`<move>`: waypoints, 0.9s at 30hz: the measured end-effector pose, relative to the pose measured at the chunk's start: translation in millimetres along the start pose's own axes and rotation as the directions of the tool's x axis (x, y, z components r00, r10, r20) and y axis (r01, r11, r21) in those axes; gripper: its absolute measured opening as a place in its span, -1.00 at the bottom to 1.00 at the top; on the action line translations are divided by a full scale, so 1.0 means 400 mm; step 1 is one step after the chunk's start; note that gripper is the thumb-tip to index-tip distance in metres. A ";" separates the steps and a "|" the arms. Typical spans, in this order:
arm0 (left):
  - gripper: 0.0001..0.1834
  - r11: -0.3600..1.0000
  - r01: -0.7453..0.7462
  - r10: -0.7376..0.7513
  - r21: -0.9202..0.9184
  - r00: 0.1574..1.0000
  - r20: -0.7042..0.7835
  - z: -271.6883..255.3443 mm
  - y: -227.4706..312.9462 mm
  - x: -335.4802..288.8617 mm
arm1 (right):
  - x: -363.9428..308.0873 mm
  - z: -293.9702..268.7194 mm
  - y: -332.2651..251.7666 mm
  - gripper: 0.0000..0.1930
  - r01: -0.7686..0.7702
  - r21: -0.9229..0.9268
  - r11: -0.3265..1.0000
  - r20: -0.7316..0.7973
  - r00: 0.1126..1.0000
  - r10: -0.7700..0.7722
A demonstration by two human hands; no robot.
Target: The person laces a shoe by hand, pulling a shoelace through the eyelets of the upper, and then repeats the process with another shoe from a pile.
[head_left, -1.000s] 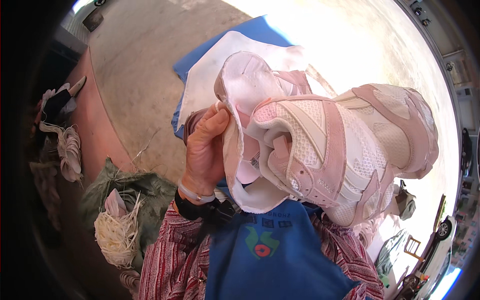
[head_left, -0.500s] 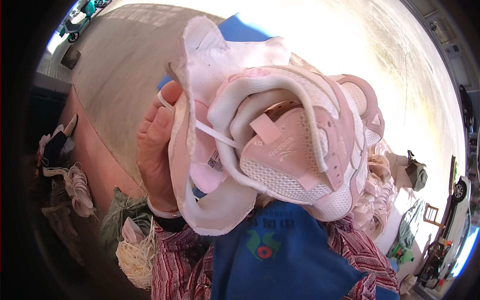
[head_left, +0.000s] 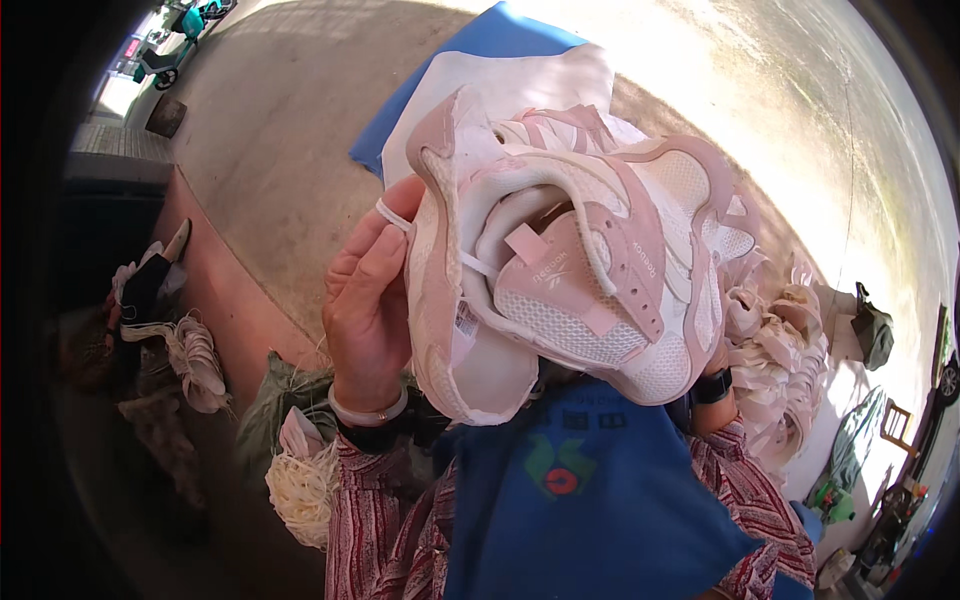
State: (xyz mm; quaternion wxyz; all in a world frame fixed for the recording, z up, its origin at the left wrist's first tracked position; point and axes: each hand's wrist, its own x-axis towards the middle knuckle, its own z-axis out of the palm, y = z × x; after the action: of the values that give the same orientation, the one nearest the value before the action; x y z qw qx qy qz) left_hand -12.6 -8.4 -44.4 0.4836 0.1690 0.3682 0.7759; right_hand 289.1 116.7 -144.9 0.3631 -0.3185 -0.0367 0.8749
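My left hand (head_left: 368, 300) is closed, with a white string (head_left: 393, 216) looped round a finger near its tip. The string runs across to a pink and white shoe upper (head_left: 685, 255), whose padded collar and pink tongue (head_left: 552, 268) face me. Between that upper and my left hand stands the curved edge of another pink and white upper (head_left: 430, 325). My right hand (head_left: 719, 360) is mostly behind the uppers at the right, its fingers hidden; a black band shows at its wrist.
A pile of shoe uppers (head_left: 785, 375) lies to the right. White strings (head_left: 303, 495) are bunched at the lower left, near a green sack (head_left: 272, 400). Beyond the uppers is a white sheet (head_left: 430, 110) over a blue one (head_left: 515, 35). A blue apron (head_left: 590, 510) covers my lap.
The uppers have turned and tipped, so the white lining at the left is less exposed. More of the white and blue sheets shows behind. My right wrist has come into sight.
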 end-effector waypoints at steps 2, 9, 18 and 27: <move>-0.53 0.999 0.020 -0.020 -0.037 1.000 0.014 0.002 -0.008 -0.006 | -0.016 -0.014 -0.036 -0.49 0.181 -0.459 0.870 0.073 0.983 -0.167; -0.54 0.999 -0.001 0.001 0.032 1.000 0.025 0.009 -0.016 -0.005 | -0.160 0.100 -0.120 -0.57 0.010 -1.000 -0.025 0.004 0.972 0.236; -0.60 0.996 -0.007 0.014 -0.084 0.996 0.084 -0.023 -0.037 -0.021 | -0.184 0.113 -0.066 -0.34 0.465 -0.569 0.678 0.392 0.878 -0.273; -0.77 0.957 0.119 -0.057 -0.265 0.972 0.227 -0.099 -0.092 -0.016 | 0.007 0.443 -0.286 -0.60 0.463 -0.867 0.185 0.452 0.886 -0.098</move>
State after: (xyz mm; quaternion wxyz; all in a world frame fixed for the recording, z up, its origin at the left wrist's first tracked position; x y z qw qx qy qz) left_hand -11.0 -20.5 -97.4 0.5740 0.1668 0.2081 0.7742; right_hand 254.2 232.0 28.1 0.2366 -0.3248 -0.6754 0.6183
